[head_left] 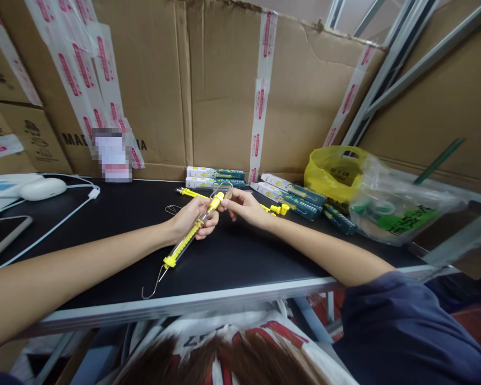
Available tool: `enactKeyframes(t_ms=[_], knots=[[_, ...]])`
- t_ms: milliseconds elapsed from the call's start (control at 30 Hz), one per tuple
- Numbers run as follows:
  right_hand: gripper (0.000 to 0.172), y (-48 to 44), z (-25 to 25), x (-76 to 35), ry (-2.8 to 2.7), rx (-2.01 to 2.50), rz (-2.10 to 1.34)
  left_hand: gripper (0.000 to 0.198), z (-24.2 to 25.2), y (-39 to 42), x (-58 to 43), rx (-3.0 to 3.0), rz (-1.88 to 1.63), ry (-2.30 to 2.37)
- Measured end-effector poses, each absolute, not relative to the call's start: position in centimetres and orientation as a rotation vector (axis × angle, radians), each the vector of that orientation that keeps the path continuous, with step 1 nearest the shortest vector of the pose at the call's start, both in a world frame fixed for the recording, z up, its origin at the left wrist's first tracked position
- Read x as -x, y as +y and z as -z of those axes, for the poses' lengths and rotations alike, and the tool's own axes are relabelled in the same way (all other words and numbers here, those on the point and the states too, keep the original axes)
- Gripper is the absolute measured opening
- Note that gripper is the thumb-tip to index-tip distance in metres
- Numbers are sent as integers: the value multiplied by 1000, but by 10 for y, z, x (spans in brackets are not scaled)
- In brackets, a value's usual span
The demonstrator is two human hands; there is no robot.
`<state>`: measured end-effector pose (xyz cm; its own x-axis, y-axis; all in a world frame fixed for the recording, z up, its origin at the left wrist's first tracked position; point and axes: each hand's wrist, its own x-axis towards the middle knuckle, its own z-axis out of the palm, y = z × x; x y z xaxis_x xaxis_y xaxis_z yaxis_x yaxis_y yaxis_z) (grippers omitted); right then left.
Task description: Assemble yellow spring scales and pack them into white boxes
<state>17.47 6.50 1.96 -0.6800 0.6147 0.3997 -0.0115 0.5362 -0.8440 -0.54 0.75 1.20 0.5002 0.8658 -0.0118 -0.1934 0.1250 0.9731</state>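
My left hand is closed around a tubular spring scale with a clear barrel and yellow ends. The scale slants, its metal hook pointing down toward the front edge of the table. At its upper end, my right hand pinches with thumb and fingers by the yellow cap and a thin wire loop. What exactly those fingertips grip is too small to make out. Behind the hands lies a yellow rod-like part, partly hidden. More yellow pieces rest just beyond my right wrist.
Small printed boxes lie along the cardboard wall, with several more boxes to the right. A yellow plastic bag and a clear bag stand at the right. A white cable and a phone-like device are at the left.
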Motion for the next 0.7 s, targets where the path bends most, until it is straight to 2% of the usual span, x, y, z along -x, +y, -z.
enactKeyframes(t_ms=[200, 433, 700], knots=[[35, 63, -24, -179, -1990, 478, -1183, 22, -14, 8, 7, -1324, -1010, 791], [33, 60, -29, -183, -2001, 493, -1213, 32, -20, 5, 12, -1703, -1239, 978], [34, 61, -35, -187, -2060, 461, -1030, 32, -22, 0, 12, -1868, -1198, 1073]])
